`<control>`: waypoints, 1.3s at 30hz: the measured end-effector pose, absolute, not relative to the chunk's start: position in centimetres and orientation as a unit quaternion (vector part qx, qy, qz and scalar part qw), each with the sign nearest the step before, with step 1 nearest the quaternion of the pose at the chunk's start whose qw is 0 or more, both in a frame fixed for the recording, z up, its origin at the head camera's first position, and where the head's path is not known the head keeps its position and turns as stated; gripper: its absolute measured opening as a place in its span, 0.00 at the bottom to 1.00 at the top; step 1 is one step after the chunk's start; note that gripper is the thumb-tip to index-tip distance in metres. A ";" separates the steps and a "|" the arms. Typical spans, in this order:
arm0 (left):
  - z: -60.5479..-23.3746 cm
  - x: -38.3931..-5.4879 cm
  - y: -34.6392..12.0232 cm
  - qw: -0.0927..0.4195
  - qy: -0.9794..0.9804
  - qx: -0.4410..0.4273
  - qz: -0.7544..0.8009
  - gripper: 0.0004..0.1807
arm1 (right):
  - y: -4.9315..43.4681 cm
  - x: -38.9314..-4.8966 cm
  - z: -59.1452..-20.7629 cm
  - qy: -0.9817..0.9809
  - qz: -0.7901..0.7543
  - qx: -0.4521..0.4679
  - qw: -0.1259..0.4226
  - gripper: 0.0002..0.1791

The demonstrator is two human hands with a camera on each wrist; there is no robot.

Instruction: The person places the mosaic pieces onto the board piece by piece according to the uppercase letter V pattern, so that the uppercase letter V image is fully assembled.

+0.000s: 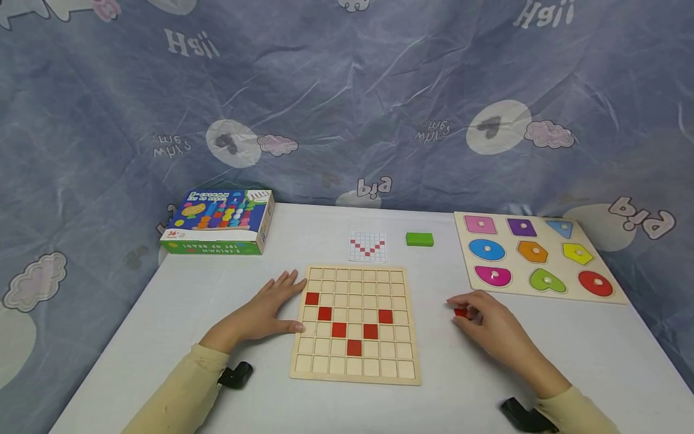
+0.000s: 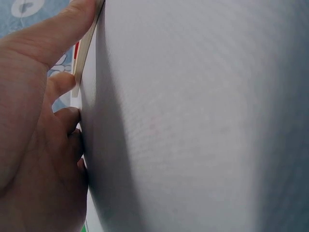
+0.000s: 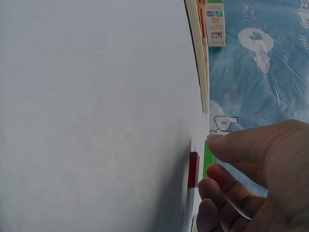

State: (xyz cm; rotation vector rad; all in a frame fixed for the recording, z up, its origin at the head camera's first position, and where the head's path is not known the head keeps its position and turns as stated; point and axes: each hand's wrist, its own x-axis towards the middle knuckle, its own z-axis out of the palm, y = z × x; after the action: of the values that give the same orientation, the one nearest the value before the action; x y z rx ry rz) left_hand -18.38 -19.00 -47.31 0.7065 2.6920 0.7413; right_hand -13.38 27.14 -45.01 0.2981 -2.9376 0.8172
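A wooden grid board (image 1: 356, 375) lies on the table with several red square tiles (image 1: 354, 348) set in its cells in a slanted V. At the board's left edge rests my left hand (image 1: 262, 310), fingers spread and thumb touching the rim; the left wrist view shows the thumb (image 2: 72, 24) against the board's side. To the right of the board, my right hand (image 1: 490, 325) hovers low over a loose red tile (image 3: 193, 169). That tile lies on the table under the fingertips, with thumb and fingers apart around it, none visibly gripping it.
Behind the board lie a small card with a red V pattern (image 1: 368, 247) and a green block (image 1: 420, 240). A colourful toy box (image 1: 219, 223) sits at the back left. A shape puzzle board (image 1: 515, 244) occupies the right. Patterned cloth (image 1: 347, 120) hangs behind.
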 end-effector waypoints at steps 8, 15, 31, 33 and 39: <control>-47.3 -18.4 -19.0 0.137 0.929 0.235 0.252 0.56 | 28.1 -13.5 -45.1 -0.964 0.248 0.095 0.026 0.23; -47.5 -18.4 -19.0 0.136 0.929 0.236 0.251 0.56 | 28.2 -13.5 -45.2 -0.965 0.246 0.089 0.025 0.22; -47.5 -18.4 -19.0 0.134 0.928 0.239 0.253 0.56 | 25.3 -13.7 -45.5 -0.957 0.268 0.110 0.018 0.18; -47.4 -18.4 -19.0 0.134 0.929 0.238 0.251 0.56 | 25.1 -13.7 -45.4 -0.958 0.266 0.109 0.018 0.18; -47.2 -18.4 -18.9 0.133 0.929 0.238 0.250 0.56 | 25.0 -13.7 -45.3 -0.959 0.264 0.105 0.017 0.17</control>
State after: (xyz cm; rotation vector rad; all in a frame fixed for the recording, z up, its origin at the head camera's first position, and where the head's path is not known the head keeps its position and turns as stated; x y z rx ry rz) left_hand -18.38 -18.90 -47.20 0.6893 2.6950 0.7254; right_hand -13.73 24.96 -45.34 0.3273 -2.9796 0.8194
